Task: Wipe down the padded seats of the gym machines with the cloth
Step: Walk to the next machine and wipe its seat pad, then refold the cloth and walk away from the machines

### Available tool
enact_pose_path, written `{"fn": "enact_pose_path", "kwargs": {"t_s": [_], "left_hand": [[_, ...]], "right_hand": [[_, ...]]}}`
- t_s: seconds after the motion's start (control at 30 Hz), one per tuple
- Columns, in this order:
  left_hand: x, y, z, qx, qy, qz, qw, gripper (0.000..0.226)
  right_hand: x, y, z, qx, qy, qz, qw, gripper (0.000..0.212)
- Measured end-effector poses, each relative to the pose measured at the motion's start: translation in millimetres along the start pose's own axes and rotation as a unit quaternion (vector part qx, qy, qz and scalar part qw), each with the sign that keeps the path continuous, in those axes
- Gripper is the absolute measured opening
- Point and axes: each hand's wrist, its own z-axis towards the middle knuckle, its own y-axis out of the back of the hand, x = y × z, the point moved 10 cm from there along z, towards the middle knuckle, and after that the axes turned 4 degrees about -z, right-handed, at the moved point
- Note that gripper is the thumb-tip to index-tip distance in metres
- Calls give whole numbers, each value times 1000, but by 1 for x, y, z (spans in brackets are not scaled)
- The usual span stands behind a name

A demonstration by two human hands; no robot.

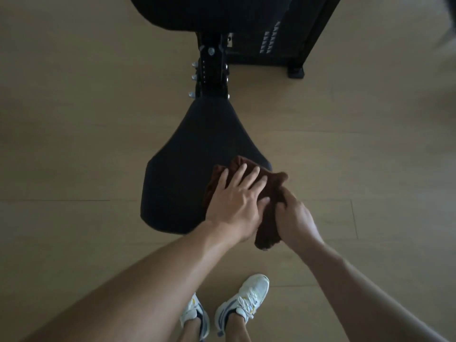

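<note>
A black padded seat [187, 154] of a gym machine fills the middle of the view, narrow at the far end and wide toward me. A dark brown cloth [271, 186] lies bunched on its near right corner and hangs over the edge. My left hand [237, 203] presses flat on the cloth with fingers spread. My right hand [293, 218] grips the cloth's hanging right part, fingers curled around it.
Beyond the seat rises the black adjustment post [212, 67] with silver knobs, and a black back pad [197, 11] at the top. A weight stack frame [291, 45] stands at the back right. Wooden floor [74, 119] surrounds the machine; my white sneakers [244, 302] stand below.
</note>
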Motion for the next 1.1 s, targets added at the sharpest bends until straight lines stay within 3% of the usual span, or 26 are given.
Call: {"fn": "enact_pose_path", "kwargs": {"t_s": [0.13,0.27,0.4,0.47,0.57,0.67,0.77,0.83,0.87,0.93,1.0,1.03,1.1], "left_hand": [[13,-4,-35,-16,16,11,1000,56],[43,-2,-70,-33,50,23,998,55],[83,11,-108,-43,112,21,993,55],[103,23,-126,-49,156,7,987,53],[132,34,-147,-53,233,-56,969,50],[146,49,-166,-129,307,-233,914,27],[147,44,-186,-76,397,-367,838,22],[140,43,-202,-28,421,-413,807,41],[137,46,-209,-8,418,-414,808,44],[126,58,-223,20,395,-402,826,23],[113,76,-232,13,359,-396,845,19],[106,85,-235,0,342,-402,849,17],[89,102,-237,-28,311,-418,853,12]], "right_hand": [[-3,-17,-34,-31,-6,41,999,63],[34,-35,-68,-84,105,-5,991,74],[72,-83,-99,-45,156,-69,984,91],[95,-88,-103,-23,167,-65,983,81],[125,-74,-105,29,145,-51,988,45],[134,-76,-116,99,85,42,991,42],[127,-82,-129,136,23,169,976,53],[118,-82,-140,144,-17,228,963,60],[114,-80,-145,148,-28,240,959,64],[109,-78,-157,179,-38,233,955,81],[106,-75,-168,216,-41,192,956,95],[105,-70,-173,230,-32,162,959,93],[105,-58,-177,246,0,90,965,68]]}}
